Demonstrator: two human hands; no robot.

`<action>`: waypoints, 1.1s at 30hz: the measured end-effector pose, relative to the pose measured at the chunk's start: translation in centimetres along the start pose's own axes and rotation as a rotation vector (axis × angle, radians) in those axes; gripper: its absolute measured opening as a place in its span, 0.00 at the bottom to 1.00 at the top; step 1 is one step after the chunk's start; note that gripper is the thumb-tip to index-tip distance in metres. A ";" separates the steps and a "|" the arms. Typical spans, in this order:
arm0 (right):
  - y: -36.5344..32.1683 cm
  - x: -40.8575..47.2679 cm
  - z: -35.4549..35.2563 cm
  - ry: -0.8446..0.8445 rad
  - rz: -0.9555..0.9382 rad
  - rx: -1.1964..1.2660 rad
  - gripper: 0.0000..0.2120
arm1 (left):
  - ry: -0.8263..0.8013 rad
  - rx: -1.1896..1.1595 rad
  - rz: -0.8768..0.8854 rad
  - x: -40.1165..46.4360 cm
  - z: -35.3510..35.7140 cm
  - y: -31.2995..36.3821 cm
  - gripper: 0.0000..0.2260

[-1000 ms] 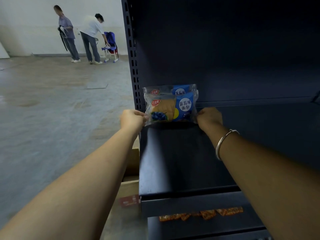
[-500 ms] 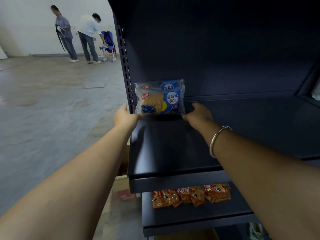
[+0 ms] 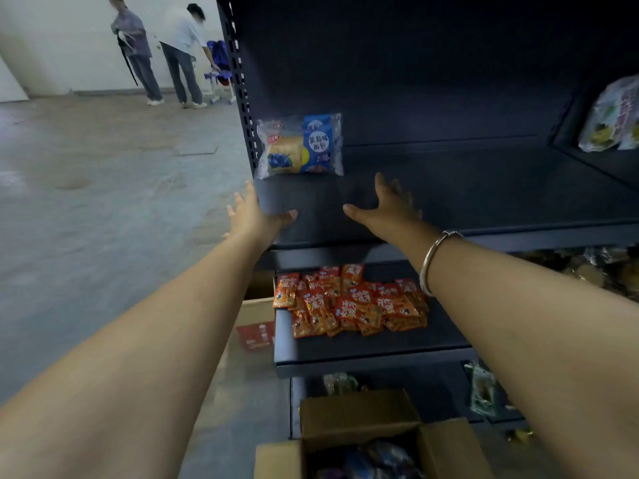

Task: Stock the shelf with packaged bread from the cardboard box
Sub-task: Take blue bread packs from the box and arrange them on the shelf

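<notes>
Two blue-and-clear bread packets (image 3: 300, 146) stand upright, one behind the other, at the back left corner of the dark shelf (image 3: 449, 202). My left hand (image 3: 256, 216) hovers at the shelf's left front edge, fingers spread, holding nothing. My right hand (image 3: 387, 205) is over the shelf board a little nearer than the packets, also spread and empty, with a silver bangle on the wrist. The open cardboard box (image 3: 359, 430) sits on the floor below, with blue packets showing inside.
A pile of red-orange snack packets (image 3: 349, 302) lies on the shelf below. More bagged goods (image 3: 612, 119) stand on the adjoining shelf at right. Two people (image 3: 162, 50) stand far off by a blue chair on the concrete floor (image 3: 86, 202).
Both hands have let go of the bread packets and pulled back toward me with fingers spread. The packets stay standing on the shelf. My view has tilted down, showing the box.
</notes>
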State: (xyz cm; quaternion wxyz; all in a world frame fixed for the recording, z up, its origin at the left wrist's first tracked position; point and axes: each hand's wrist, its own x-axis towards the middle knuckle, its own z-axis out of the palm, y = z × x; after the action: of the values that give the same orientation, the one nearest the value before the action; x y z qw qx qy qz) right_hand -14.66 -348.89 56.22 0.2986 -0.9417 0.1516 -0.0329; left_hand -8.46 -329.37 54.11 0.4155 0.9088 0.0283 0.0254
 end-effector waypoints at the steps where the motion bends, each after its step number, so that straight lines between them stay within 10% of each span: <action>1: 0.6 -1.3 -0.1 0.003 -0.023 -0.041 0.42 | 0.006 0.049 0.032 -1.5 0.2 -0.1 0.44; 11: 9.6 -14.2 3.4 0.033 -0.142 -0.234 0.37 | 0.002 0.336 0.154 -16.9 4.2 -3.4 0.40; 22: 25.3 -22.5 20.1 -0.584 0.126 -0.383 0.34 | -0.436 0.523 -0.028 -26.0 16.5 -21.1 0.38; 29: 34.3 -25.9 34.5 -0.827 -0.231 -0.734 0.24 | -0.670 0.640 -0.099 -30.2 25.2 -35.3 0.37; 33: 37.5 -25.8 42.6 -0.843 0.010 -0.524 0.21 | -0.703 0.696 -0.106 -30.2 30.3 -42.7 0.36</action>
State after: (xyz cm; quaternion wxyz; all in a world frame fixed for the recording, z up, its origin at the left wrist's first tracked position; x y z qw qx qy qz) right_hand -42.69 -346.56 0.55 0.0873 -0.9158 0.0253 0.3912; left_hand -37.76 -326.47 1.32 0.0729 0.9445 -0.0606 -0.3145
